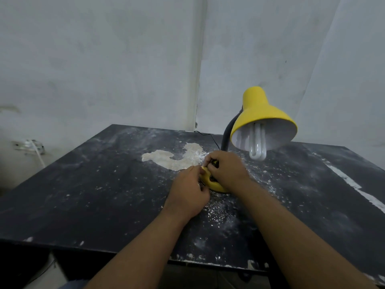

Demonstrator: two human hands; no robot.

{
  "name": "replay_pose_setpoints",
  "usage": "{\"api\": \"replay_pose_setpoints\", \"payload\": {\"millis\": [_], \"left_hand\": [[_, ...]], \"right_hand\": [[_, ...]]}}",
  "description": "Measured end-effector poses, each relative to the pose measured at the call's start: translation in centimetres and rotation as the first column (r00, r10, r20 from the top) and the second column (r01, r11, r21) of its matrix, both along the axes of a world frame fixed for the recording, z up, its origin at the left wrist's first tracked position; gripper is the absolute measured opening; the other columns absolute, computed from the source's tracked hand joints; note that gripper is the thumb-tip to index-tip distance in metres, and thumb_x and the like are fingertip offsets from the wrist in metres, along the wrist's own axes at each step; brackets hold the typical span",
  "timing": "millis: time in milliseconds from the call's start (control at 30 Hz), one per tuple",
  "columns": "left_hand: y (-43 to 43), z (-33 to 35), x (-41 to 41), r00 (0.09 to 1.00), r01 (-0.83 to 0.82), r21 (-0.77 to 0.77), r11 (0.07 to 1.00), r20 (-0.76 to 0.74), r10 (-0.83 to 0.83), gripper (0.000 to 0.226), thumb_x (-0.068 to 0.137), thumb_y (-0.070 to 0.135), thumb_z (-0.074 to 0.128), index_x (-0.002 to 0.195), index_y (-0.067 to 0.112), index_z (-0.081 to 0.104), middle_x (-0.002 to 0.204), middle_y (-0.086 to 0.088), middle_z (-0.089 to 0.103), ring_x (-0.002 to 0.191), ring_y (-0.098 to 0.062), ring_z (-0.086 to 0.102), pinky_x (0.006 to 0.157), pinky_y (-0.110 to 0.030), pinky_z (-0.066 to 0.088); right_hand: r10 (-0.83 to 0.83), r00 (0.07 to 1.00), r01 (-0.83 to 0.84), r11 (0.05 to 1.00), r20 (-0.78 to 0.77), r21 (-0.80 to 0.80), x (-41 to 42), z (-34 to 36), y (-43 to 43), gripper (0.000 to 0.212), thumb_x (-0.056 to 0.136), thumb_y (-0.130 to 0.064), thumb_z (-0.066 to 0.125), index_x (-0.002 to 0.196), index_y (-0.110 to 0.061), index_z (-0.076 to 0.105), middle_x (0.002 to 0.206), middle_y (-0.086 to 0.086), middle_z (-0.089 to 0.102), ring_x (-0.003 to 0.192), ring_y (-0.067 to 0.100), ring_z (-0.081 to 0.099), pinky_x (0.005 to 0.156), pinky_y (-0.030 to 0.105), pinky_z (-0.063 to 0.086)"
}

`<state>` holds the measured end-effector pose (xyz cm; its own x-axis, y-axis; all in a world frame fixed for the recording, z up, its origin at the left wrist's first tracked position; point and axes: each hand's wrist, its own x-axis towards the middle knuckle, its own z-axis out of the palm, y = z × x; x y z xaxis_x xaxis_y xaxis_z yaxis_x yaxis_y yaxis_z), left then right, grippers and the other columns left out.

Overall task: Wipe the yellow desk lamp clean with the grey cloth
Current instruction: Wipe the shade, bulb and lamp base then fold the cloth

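Pale grey walls meet in a corner behind the work area; a wall fitting with a white cord sits low at left.

Black surface fills the lower view, heavily speckled with white powder. A bare, pale patch where the coating is gone lies just left of the hands. A white streak runs along the right side.

Yellow desk lamp: shade is tilted toward the camera, white interior exposed, with a compact fluorescent bulb hanging out below the rim. Dark gooseneck curves down behind the hands to the yellow base, which rests on the surface near centre and is mostly covered by both hands. A thin black cable trails from the base area to the far edge.

Left hand: fingers curled against the left side of the base; what it grips cannot be told.

Right hand: fingers bent over the top of the base, pinching something small and dark; identity unclear.

Grey cloth: cannot be made out.
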<state>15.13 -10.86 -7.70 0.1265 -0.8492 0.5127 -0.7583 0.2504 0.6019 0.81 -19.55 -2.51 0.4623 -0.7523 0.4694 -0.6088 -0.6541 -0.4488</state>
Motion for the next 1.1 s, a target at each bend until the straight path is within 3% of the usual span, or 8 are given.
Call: {"api": "replay_pose_setpoints", "payload": {"millis": [200, 300, 400, 567, 700, 867, 1000, 1100], "left_hand": [[0.1, 0.1, 0.1, 0.999, 0.032, -0.005, 0.999, -0.003, -0.032, 0.02, 0.082, 0.016, 0.065, 0.1, 0.023, 0.062, 0.09, 0.007, 0.063, 0.083, -0.015, 0.06, 0.069, -0.036, 0.052], [-0.1, -0.1, 0.2, 0.998, -0.005, -0.002, 1.0, 0.058, 0.005, 0.031, 0.084, 0.016, 0.066, 0.115, 0.018, 0.065, 0.1, 0.002, 0.064, 0.089, -0.02, 0.061, 0.074, -0.038, 0.053], [-0.2, -0.2, 0.2, 0.996, 0.015, -0.005, 1.0, 0.088, -0.015, 0.045, 0.085, 0.017, 0.064, 0.13, 0.022, 0.066, 0.119, 0.005, 0.066, 0.094, -0.018, 0.062, 0.081, -0.034, 0.052], [-0.2, 0.0, 0.2, 0.995, 0.028, 0.006, 1.0, 0.096, -0.028, 0.046, 0.084, 0.017, 0.066, 0.129, 0.023, 0.07, 0.124, 0.009, 0.067, 0.105, -0.014, 0.062, 0.088, -0.033, 0.056], [0.0, 0.0, 0.1, 0.996, 0.022, 0.0, 1.0, 0.086, -0.022, 0.045, 0.084, 0.018, 0.065, 0.129, 0.024, 0.07, 0.124, 0.01, 0.067, 0.101, -0.013, 0.061, 0.087, -0.03, 0.053], [-0.2, -0.1, 0.3, 0.999, 0.037, -0.006, 0.999, 0.031, -0.037, 0.043, 0.086, 0.021, 0.068, 0.128, 0.024, 0.07, 0.121, 0.012, 0.066, 0.102, -0.009, 0.06, 0.083, -0.026, 0.05], [-0.4, 0.0, 0.4, 0.999, 0.04, 0.001, 0.999, 0.013, -0.04, 0.044, 0.086, 0.025, 0.069, 0.13, 0.026, 0.068, 0.123, 0.012, 0.065, 0.104, -0.012, 0.062, 0.087, -0.031, 0.055], [-0.2, 0.0, 0.4, 0.999, 0.043, 0.009, 0.999, 0.009, -0.043, 0.044, 0.085, 0.024, 0.07, 0.129, 0.025, 0.067, 0.124, 0.01, 0.064, 0.106, -0.014, 0.063, 0.087, -0.038, 0.058]], "right_hand": [[-0.055, 0.998, 0.051, 0.996, 0.038, 0.08, -0.5, -0.1, 1.8, 0.017, 0.084, -0.019, 0.07, 0.082, -0.031, 0.082, 0.082, -0.014, 0.08, 0.078, 0.009, 0.072, 0.075, 0.03, 0.059], [-0.277, 0.952, 0.252, 0.952, 0.132, 0.176, -2.6, -0.1, 1.2, 0.013, 0.088, -0.03, 0.069, 0.082, -0.031, 0.081, 0.074, -0.011, 0.079, 0.067, 0.01, 0.075, 0.068, 0.03, 0.062], [-0.499, 0.857, 0.481, 0.864, 0.127, 0.148, -3.1, -0.8, 1.0, 0.022, 0.099, -0.04, 0.059, 0.092, -0.025, 0.074, 0.084, -0.001, 0.076, 0.077, 0.025, 0.071, 0.07, 0.035, 0.059], [-0.345, 0.939, 0.345, 0.938, -0.005, 0.044, -1.7, -0.9, 1.7, 0.015, 0.088, -0.033, 0.062, 0.081, -0.028, 0.074, 0.076, -0.005, 0.075, 0.075, 0.025, 0.072, 0.071, 0.037, 0.062], [-0.523, 0.846, 0.504, 0.848, 0.107, 0.162, -2.5, -0.5, 1.7, 0.024, 0.093, -0.037, 0.058, 0.084, -0.022, 0.074, 0.076, 0.0, 0.075, 0.078, 0.028, 0.073, 0.069, 0.036, 0.061], [-0.396, 0.918, 0.373, 0.885, 0.029, 0.279, -2.0, 0.4, 2.2, 0.018, 0.082, -0.029, 0.06, 0.077, -0.024, 0.077, 0.073, -0.004, 0.078, 0.077, 0.021, 0.075, 0.072, 0.039, 0.064], [-0.501, 0.788, 0.308, 0.824, 0.357, 0.476, -2.6, 0.6, 2.8, 0.02, 0.086, -0.011, 0.068, 0.073, -0.016, 0.082, 0.076, -0.008, 0.078, 0.077, 0.008, 0.071, 0.061, 0.024, 0.052], [-0.373, 0.714, 0.225, 0.924, 0.593, 0.31, -2.9, -1.0, 4.3, 0.03, 0.09, 0.003, 0.066, 0.066, -0.012, 0.076, 0.071, 0.002, 0.08, 0.067, 0.012, 0.077, 0.06, 0.024, 0.06]]}}
